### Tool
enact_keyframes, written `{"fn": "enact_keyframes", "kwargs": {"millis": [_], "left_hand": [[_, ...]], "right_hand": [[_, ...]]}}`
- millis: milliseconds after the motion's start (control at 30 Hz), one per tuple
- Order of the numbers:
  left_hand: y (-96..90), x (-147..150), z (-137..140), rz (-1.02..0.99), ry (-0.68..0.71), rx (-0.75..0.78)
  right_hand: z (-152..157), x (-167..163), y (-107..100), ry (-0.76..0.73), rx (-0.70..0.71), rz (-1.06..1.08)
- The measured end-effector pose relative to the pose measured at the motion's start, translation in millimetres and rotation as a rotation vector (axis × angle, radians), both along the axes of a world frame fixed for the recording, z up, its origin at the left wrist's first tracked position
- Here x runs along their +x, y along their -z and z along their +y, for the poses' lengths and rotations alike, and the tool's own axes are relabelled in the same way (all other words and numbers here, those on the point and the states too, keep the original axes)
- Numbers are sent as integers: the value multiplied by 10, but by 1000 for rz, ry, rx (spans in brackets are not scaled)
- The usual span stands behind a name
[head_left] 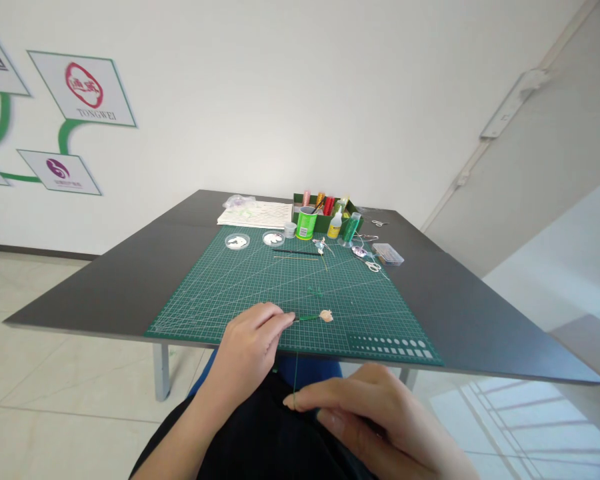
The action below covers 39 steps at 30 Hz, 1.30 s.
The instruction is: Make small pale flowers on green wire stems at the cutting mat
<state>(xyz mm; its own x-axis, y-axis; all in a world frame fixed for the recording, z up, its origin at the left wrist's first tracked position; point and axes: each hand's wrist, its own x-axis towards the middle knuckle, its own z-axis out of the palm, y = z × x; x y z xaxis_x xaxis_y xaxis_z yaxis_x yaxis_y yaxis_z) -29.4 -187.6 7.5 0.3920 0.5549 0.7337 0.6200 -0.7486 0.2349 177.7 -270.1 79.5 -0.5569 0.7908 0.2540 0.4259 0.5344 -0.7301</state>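
Note:
My left hand (pixel 254 339) is closed, thumb and fingers pinching a thin green stem (pixel 309 318) over the front of the mat. At the stem's right end sits a small pale peach flower (pixel 326 316). From near the stem a fine green thread (pixel 296 370) runs down, past the table edge, to the fingertips of my right hand (pixel 365 413). That hand is low over my lap, with the thread at its index finger; its other fingers are partly hidden. Beneath the left hand lies the green cutting mat (pixel 260 287).
Two shallow dishes (pixel 237 241), brushes (pixel 295 253), a green can (pixel 307 223), a glue bottle (pixel 335 224) and a green box (pixel 294 200) with thread spools stand farther back. White-handled scissors (pixel 373 266) and a clear plastic case (pixel 388 253) lie right. The dark table (pixel 150 267) extends both sides.

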Motion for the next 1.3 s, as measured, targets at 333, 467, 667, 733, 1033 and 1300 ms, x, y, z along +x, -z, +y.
{"fn": "enact_keyframes", "kwargs": {"millis": [333,467,667,733,1033,1300], "left_hand": [[-48,-7,-24,72,18,-31],[-80,2,-35,76,23,-17],[-78,7,-33,93,39,18],[-77,8,-34,101,52,6],[-104,25,-41,85,103,-7],[-127,30,-54,71,138,-10]], "right_hand": [[330,42,-70,-92,15,246],[416,37,-104,-59,-37,270],[582,46,-154,-17,-84,296],[643,52,-152,-3,-103,314],[900,95,-119,36,-138,382],[1170,125,16,63,-157,427]]}}
